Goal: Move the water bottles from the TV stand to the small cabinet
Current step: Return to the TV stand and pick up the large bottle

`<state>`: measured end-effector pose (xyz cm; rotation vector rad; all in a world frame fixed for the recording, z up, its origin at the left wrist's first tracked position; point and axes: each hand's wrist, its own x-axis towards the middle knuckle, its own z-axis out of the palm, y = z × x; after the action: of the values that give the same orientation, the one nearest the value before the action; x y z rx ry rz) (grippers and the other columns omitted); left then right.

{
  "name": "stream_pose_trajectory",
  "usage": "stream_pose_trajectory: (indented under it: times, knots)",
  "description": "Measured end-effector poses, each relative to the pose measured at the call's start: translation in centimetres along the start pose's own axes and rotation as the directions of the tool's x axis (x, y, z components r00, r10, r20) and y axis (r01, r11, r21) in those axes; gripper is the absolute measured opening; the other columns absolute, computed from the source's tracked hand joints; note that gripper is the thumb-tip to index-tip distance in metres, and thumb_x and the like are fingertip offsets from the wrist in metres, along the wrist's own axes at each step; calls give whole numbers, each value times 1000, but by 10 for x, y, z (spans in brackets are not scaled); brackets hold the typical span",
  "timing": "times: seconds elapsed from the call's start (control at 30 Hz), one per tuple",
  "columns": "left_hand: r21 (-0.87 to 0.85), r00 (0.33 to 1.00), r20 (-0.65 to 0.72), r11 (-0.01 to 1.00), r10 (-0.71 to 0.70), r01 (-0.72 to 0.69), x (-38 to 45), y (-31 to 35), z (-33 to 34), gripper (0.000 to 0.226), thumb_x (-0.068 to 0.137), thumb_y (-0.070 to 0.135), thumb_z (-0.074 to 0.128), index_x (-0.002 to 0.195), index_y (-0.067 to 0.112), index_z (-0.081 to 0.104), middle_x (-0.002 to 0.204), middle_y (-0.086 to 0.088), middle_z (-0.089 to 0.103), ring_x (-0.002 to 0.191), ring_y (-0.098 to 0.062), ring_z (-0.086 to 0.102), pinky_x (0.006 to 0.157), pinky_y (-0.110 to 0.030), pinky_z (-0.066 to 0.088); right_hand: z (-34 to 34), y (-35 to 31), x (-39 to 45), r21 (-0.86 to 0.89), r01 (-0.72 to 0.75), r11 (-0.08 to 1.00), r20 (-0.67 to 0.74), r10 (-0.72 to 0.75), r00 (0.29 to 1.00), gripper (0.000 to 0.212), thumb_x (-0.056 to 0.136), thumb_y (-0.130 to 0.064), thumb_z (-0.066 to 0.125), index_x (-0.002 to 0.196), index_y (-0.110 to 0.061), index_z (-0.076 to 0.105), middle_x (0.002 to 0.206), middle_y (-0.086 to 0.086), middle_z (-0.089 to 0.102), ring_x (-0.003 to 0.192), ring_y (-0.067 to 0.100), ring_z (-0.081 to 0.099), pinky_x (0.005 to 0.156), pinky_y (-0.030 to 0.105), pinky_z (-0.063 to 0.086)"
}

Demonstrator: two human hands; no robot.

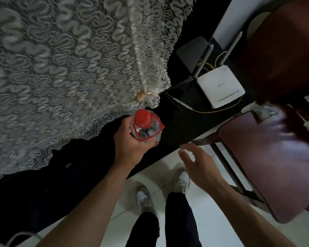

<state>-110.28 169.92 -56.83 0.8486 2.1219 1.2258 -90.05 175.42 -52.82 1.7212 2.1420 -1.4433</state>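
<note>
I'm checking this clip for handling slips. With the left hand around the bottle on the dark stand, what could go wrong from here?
1. The left hand grips the water bottle alone, while the right hand hovers open and apart; a one-handed grip might slip.
2. The lace cloth hangs right beside the bottle, so lifting could snag its edge.
3. The white router and its thin cables lie nearby on the stand; a wide swing might catch them.

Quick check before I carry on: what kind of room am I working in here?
Most likely a home living room. A white lace cover drapes a black stand that carries a white router, with a dark red chair beside it on pale floor tiles. The left hand grips a red-capped water bottle.
</note>
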Motion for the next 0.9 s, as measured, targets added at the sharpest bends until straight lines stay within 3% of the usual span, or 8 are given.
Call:
stream_pose_trajectory:
  times: [0.17,0.23,0.4,0.57,0.67,0.77,0.83,0.9]
  knots:
    - [-21,1000,-30,1000,-5,5,-7,11,-6,65,58,2,92,116,9,64,96,12,71,83,5,69,69,-11,53,-5,-4,-3,53,31,998,30,-32,999,37,102,-40,39,127,-21,58,134,0,58,108,4,45,86,22,36]
    - [-43,1000,-21,999,16,-16,-15,24,-12,66,56,4,92,116,10,64,98,13,71,85,6,69,71,-9,52,-12,-7,-7,83,30,996,55,-34,998,40,103,-39,37,129,-18,57,135,0,58,111,3,47,88,21,36]
    - [-58,995,51,995,87,-84,-39,76,-32,69,52,34,87,116,24,62,102,14,70,92,0,68,77,-10,52,-33,-19,-22,173,0,985,64,-11,998,44,103,-43,33,132,-18,55,133,1,58,115,10,52,92,25,40]
    - [-51,986,61,987,156,-153,-48,130,-45,71,51,38,87,115,17,64,103,13,71,94,-3,69,80,-13,53,-68,-30,-35,311,-69,948,11,69,998,44,101,-48,33,116,-17,60,108,4,65,104,21,61,93,38,47]
    - [-10,972,63,974,225,-225,-46,171,-51,72,53,36,89,117,15,63,105,13,70,98,-7,69,84,-26,57,-89,-36,-43,432,-105,896,32,101,994,47,102,-49,32,120,-16,61,116,6,65,110,21,59,97,38,46]
    - [-33,960,56,962,274,-272,-44,216,-52,67,55,22,91,115,21,61,104,15,71,98,-9,70,83,-39,60,-112,-45,-56,551,-159,819,79,138,987,53,102,-49,30,133,-15,55,127,3,60,117,16,54,97,30,40]
    - [-71,952,50,952,302,-298,-44,248,-53,69,55,21,92,117,23,60,107,9,72,99,-17,71,84,-46,60,-130,-53,-64,597,-186,781,106,153,983,58,102,-53,25,136,-16,52,132,6,58,123,20,52,101,34,38]
    - [-85,945,35,943,325,-321,-46,277,-52,71,56,22,92,119,23,59,110,10,71,102,-17,71,86,-43,60,-146,-61,-70,674,-235,700,159,174,972,61,101,-55,22,139,-16,49,137,8,54,129,27,49,110,43,35]
